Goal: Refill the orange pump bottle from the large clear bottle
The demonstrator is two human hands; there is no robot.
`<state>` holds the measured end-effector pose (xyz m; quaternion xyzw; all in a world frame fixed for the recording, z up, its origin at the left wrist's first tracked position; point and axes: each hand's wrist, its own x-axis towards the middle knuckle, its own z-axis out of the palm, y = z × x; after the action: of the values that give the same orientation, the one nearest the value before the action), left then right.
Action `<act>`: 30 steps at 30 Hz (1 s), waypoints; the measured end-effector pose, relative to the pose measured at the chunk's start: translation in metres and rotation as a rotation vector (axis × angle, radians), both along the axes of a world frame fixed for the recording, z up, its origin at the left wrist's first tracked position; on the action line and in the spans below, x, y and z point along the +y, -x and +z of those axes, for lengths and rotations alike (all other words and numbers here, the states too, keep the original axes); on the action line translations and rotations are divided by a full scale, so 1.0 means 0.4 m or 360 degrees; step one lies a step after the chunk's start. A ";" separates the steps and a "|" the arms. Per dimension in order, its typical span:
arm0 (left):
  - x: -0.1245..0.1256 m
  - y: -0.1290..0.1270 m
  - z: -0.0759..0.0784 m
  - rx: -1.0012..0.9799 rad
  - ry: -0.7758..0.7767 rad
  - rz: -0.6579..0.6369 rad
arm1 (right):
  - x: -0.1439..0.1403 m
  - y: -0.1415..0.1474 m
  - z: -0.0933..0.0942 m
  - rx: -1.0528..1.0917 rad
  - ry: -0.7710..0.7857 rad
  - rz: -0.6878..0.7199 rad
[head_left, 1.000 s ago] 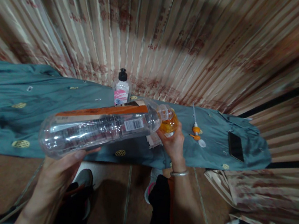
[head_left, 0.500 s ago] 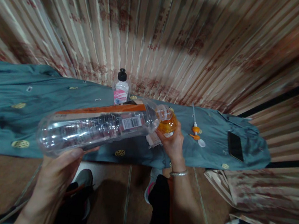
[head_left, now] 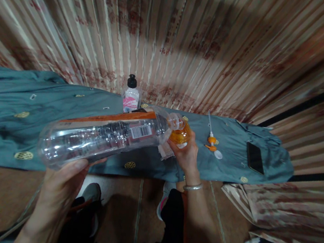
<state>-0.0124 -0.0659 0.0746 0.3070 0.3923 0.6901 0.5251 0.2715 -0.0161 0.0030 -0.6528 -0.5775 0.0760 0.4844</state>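
Note:
My left hand (head_left: 59, 187) grips the base of a big clear plastic bottle (head_left: 101, 139) with an orange label, tipped almost flat. Its open neck rests at the mouth of a small orange bottle (head_left: 180, 134). My right hand (head_left: 184, 155) holds that small bottle upright on the teal cloth (head_left: 13, 115) covering the table. Only a little liquid shows inside the big bottle.
A small clear bottle with a black cap and pink label (head_left: 131, 96) stands at the back by the striped curtain (head_left: 174, 38). An orange-and-white pump head (head_left: 213, 140) and a dark phone (head_left: 254, 157) lie to the right. Draped fabric hangs at the lower right.
My left hand has moved slightly left and the big bottle's base with it; the neck stays at the orange bottle. My right hand has barely moved.

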 end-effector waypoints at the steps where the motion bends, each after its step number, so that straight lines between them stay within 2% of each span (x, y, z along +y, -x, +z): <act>1: 0.000 0.001 -0.001 0.0004 -0.0002 -0.0006 | 0.000 0.000 0.000 0.0001 0.0000 0.0001; 30: -0.006 0.024 -0.011 0.0067 -0.0098 -0.0062 | -0.001 0.001 -0.002 0.0056 0.0036 0.0034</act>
<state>-0.0219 -0.0682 0.0700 0.3450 0.3758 0.6848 0.5203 0.2713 -0.0165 0.0023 -0.6505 -0.5749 0.0993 0.4863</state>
